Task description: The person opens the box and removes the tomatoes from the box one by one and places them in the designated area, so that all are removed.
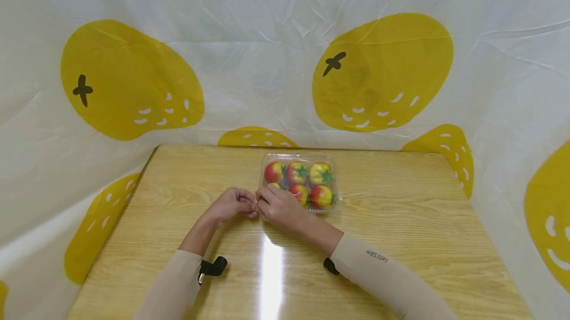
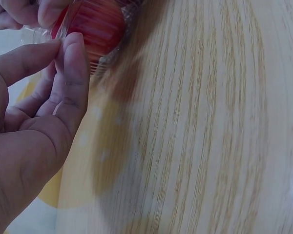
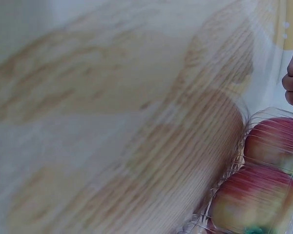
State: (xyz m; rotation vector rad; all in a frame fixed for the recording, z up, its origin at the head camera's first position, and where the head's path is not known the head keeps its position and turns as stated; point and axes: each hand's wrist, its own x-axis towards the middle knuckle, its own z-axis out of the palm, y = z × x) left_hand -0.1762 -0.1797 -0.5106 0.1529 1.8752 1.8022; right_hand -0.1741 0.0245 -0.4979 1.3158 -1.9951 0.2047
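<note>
A clear plastic clamshell box [image 1: 298, 158] lies at the back middle of the table, with several red-and-yellow tomatoes [image 1: 321, 196] with green leafy tops inside. At its front left corner my left hand [image 1: 232, 204] pinches the clear plastic edge between thumb and index finger. My right hand [image 1: 281, 207] reaches over the same corner with curled fingers and pinches the edge too, covering part of one tomato. In the left wrist view, both sets of fingertips meet at the plastic edge beside a red tomato [image 2: 100, 27]. Ridged plastic walls [image 3: 224, 180] show in the right wrist view.
The wooden table [image 1: 401, 241] carries a bright light reflection in front of the hands. A white cloth [image 1: 258, 77] printed with yellow fruit hangs behind and on both sides. Black camera mounts [image 1: 214, 266] sit at the wrists.
</note>
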